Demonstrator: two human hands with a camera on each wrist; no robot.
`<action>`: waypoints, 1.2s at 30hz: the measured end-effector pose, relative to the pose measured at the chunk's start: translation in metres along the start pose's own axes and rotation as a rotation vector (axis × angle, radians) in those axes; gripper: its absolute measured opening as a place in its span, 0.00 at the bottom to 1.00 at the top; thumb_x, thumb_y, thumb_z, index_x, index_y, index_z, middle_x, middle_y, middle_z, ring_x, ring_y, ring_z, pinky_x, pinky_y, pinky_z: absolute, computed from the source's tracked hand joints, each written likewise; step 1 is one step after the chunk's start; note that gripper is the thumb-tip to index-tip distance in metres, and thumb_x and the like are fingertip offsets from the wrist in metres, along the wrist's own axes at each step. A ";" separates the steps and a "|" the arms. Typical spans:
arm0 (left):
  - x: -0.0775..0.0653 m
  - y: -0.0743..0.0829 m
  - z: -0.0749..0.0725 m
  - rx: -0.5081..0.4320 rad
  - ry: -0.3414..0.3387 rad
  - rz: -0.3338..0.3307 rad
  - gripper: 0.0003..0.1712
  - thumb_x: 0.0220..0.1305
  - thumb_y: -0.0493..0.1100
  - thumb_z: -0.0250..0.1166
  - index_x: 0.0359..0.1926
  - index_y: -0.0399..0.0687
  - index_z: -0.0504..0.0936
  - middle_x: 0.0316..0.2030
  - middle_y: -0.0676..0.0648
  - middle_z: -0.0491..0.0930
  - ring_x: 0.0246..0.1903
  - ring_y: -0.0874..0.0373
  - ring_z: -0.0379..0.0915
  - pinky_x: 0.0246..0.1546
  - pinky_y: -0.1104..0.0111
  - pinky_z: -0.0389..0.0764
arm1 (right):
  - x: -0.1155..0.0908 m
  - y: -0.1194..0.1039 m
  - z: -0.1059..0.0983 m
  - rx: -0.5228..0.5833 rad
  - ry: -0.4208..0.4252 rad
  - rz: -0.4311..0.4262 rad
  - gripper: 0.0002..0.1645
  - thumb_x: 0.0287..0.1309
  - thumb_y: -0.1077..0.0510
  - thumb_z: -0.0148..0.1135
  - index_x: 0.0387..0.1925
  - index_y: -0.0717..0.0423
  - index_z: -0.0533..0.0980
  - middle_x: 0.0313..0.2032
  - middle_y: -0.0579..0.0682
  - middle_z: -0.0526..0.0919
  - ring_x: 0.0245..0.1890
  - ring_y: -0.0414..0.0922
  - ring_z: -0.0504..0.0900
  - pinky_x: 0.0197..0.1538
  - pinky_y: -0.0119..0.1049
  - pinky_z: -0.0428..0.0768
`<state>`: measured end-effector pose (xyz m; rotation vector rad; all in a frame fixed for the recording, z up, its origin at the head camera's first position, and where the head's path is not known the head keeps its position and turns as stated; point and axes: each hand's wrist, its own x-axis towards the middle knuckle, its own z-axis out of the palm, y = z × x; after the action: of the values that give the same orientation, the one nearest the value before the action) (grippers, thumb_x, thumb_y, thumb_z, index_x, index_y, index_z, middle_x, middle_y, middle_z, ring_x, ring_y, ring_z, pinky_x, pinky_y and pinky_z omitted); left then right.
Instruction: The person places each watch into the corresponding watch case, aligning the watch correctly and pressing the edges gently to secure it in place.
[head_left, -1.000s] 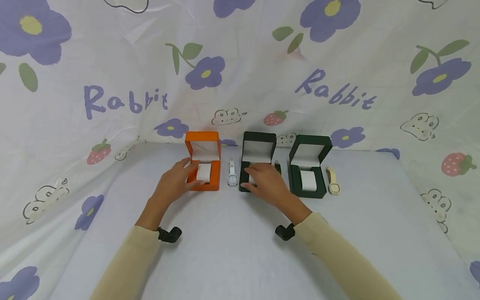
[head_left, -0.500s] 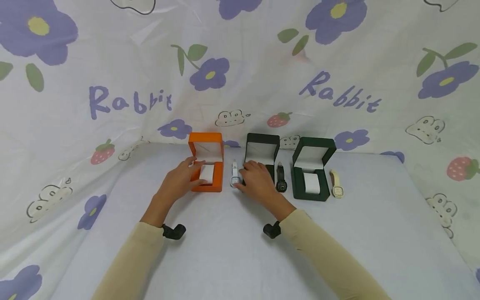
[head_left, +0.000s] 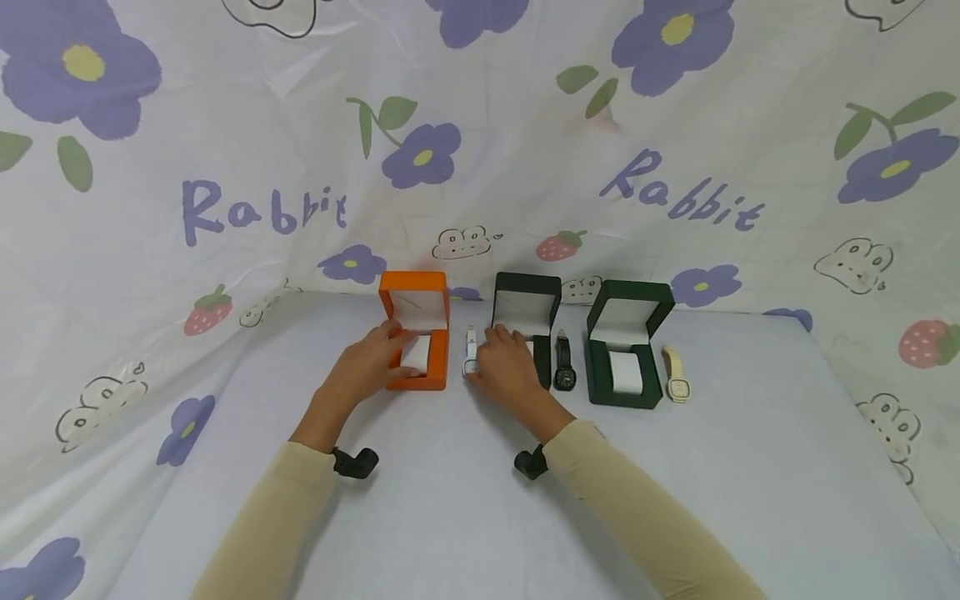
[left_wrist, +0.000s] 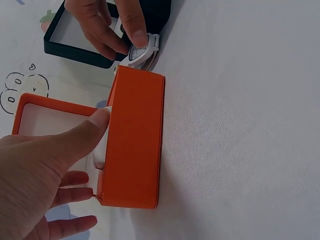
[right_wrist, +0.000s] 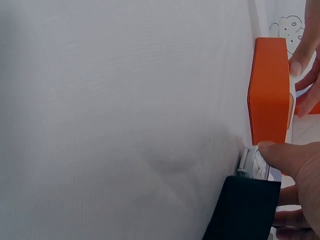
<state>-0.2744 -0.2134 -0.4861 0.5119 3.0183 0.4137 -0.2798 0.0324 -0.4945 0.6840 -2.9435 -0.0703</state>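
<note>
My left hand (head_left: 360, 367) reaches over the left side of the orange watch box (head_left: 412, 282), fingers spread. In the left wrist view its thumb (left_wrist: 85, 137) touches the white cushion (left_wrist: 101, 150) inside that box. Just right of the box lies a white wristwatch (head_left: 471, 343). My right hand (head_left: 512, 371) holds this watch between thumb and fingers; the thumb lies on the case, as the right wrist view shows on the watch (right_wrist: 257, 165). The right hand partly hides the dark watch box (head_left: 528, 282), whose lid is up.
A black wristwatch (head_left: 564, 364) lies right of the dark box. Farther right are an open green watch box (head_left: 633, 291) with a white cushion (head_left: 626, 372) and a gold-coloured wristwatch (head_left: 676, 373). A printed cloth (head_left: 510, 158) hangs behind the white table (head_left: 450, 508).
My right hand has moved left from over the dark box to the white wristwatch, uncovering the black wristwatch. The left hand has stayed at the orange box.
</note>
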 end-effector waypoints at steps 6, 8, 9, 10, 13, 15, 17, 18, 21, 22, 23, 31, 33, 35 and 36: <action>0.004 -0.002 0.003 0.018 -0.002 0.027 0.40 0.60 0.51 0.75 0.71 0.52 0.73 0.65 0.39 0.71 0.62 0.44 0.70 0.62 0.51 0.77 | 0.002 -0.004 0.001 -0.010 0.001 0.017 0.29 0.58 0.35 0.71 0.37 0.58 0.88 0.61 0.59 0.77 0.67 0.55 0.69 0.71 0.57 0.67; 0.005 -0.001 0.003 0.028 0.003 0.036 0.39 0.59 0.49 0.76 0.70 0.52 0.74 0.63 0.40 0.73 0.60 0.45 0.71 0.61 0.52 0.78 | 0.003 -0.004 0.002 -0.008 0.013 0.019 0.28 0.57 0.36 0.72 0.36 0.58 0.88 0.61 0.59 0.77 0.68 0.56 0.68 0.71 0.58 0.67; 0.006 -0.001 0.003 0.031 0.006 0.038 0.39 0.58 0.49 0.77 0.70 0.52 0.75 0.63 0.40 0.73 0.60 0.46 0.71 0.61 0.52 0.78 | 0.003 -0.004 0.003 -0.007 0.018 0.018 0.27 0.57 0.36 0.72 0.35 0.57 0.88 0.61 0.59 0.77 0.68 0.56 0.68 0.71 0.58 0.66; 0.007 -0.001 0.002 0.031 0.007 0.039 0.39 0.58 0.48 0.77 0.70 0.51 0.75 0.62 0.41 0.74 0.60 0.46 0.71 0.61 0.53 0.78 | 0.003 -0.005 0.003 -0.005 0.026 0.015 0.27 0.56 0.36 0.73 0.34 0.57 0.88 0.60 0.60 0.77 0.68 0.56 0.68 0.71 0.59 0.66; 0.009 0.001 0.002 0.023 0.004 0.029 0.39 0.56 0.45 0.79 0.69 0.49 0.77 0.61 0.41 0.75 0.60 0.45 0.72 0.61 0.53 0.78 | 0.003 -0.006 0.006 -0.005 0.048 0.005 0.24 0.55 0.39 0.75 0.31 0.57 0.88 0.59 0.60 0.78 0.67 0.56 0.69 0.71 0.60 0.66; 0.009 0.002 0.002 0.023 -0.003 0.020 0.39 0.55 0.44 0.79 0.68 0.47 0.77 0.61 0.41 0.75 0.60 0.45 0.72 0.62 0.53 0.78 | 0.003 -0.008 0.006 -0.004 0.051 0.001 0.23 0.55 0.40 0.75 0.31 0.57 0.88 0.58 0.60 0.79 0.67 0.56 0.69 0.71 0.60 0.65; 0.010 0.003 0.001 0.028 -0.011 0.010 0.39 0.54 0.43 0.80 0.67 0.46 0.78 0.61 0.41 0.76 0.59 0.46 0.72 0.62 0.54 0.77 | 0.003 -0.009 0.007 -0.005 0.052 0.001 0.22 0.54 0.41 0.76 0.31 0.56 0.89 0.58 0.60 0.79 0.67 0.56 0.69 0.72 0.61 0.63; 0.011 0.004 0.001 0.031 -0.013 0.006 0.38 0.54 0.43 0.80 0.66 0.46 0.78 0.60 0.41 0.76 0.59 0.46 0.72 0.62 0.54 0.78 | 0.003 -0.009 0.007 -0.004 0.051 0.002 0.21 0.54 0.41 0.76 0.31 0.56 0.89 0.58 0.60 0.79 0.67 0.56 0.69 0.72 0.62 0.62; 0.013 0.006 0.000 0.036 -0.019 -0.008 0.37 0.53 0.42 0.80 0.65 0.45 0.80 0.60 0.41 0.77 0.58 0.47 0.73 0.62 0.55 0.78 | 0.003 -0.010 0.007 -0.004 0.052 0.005 0.20 0.54 0.41 0.76 0.30 0.54 0.89 0.57 0.58 0.80 0.67 0.56 0.69 0.73 0.62 0.60; 0.013 0.007 0.000 0.035 -0.023 -0.009 0.37 0.53 0.42 0.81 0.64 0.44 0.80 0.60 0.41 0.77 0.58 0.47 0.73 0.62 0.55 0.78 | 0.002 -0.010 0.007 -0.001 0.057 0.005 0.20 0.54 0.41 0.76 0.30 0.54 0.89 0.56 0.58 0.80 0.66 0.56 0.69 0.73 0.62 0.60; 0.013 0.007 0.000 0.031 -0.026 -0.008 0.36 0.52 0.41 0.81 0.64 0.43 0.80 0.60 0.40 0.77 0.57 0.46 0.73 0.62 0.55 0.78 | 0.002 -0.010 0.007 0.002 0.059 0.005 0.19 0.54 0.41 0.76 0.29 0.54 0.89 0.56 0.58 0.81 0.66 0.56 0.70 0.73 0.62 0.60; 0.017 0.010 -0.001 0.029 -0.047 -0.009 0.36 0.51 0.40 0.82 0.62 0.41 0.81 0.58 0.40 0.75 0.55 0.46 0.72 0.60 0.55 0.79 | -0.003 -0.010 0.003 0.035 0.088 0.001 0.25 0.57 0.39 0.72 0.40 0.58 0.87 0.54 0.52 0.84 0.65 0.52 0.73 0.74 0.60 0.60; 0.018 0.010 -0.002 0.043 -0.053 -0.013 0.36 0.51 0.41 0.82 0.62 0.42 0.81 0.58 0.40 0.75 0.55 0.46 0.72 0.60 0.55 0.80 | -0.004 -0.010 0.001 0.051 0.105 0.002 0.29 0.57 0.38 0.71 0.45 0.59 0.86 0.54 0.52 0.84 0.65 0.51 0.74 0.74 0.59 0.61; 0.019 0.009 -0.003 0.059 -0.058 -0.008 0.38 0.50 0.42 0.82 0.63 0.42 0.80 0.58 0.40 0.75 0.55 0.46 0.72 0.60 0.55 0.79 | -0.004 -0.010 -0.003 0.076 0.119 0.010 0.30 0.57 0.38 0.72 0.47 0.60 0.86 0.53 0.52 0.85 0.63 0.51 0.75 0.74 0.57 0.61; 0.020 0.009 -0.003 0.067 -0.062 -0.005 0.38 0.51 0.42 0.82 0.64 0.42 0.79 0.58 0.39 0.75 0.56 0.46 0.71 0.61 0.55 0.79 | -0.005 -0.010 -0.004 0.091 0.126 0.014 0.30 0.57 0.38 0.72 0.48 0.60 0.85 0.52 0.52 0.85 0.62 0.51 0.76 0.74 0.57 0.61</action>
<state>-0.2904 -0.1995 -0.4805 0.5108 2.9821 0.2917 -0.2707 0.0257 -0.4913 0.6538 -2.8446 0.1050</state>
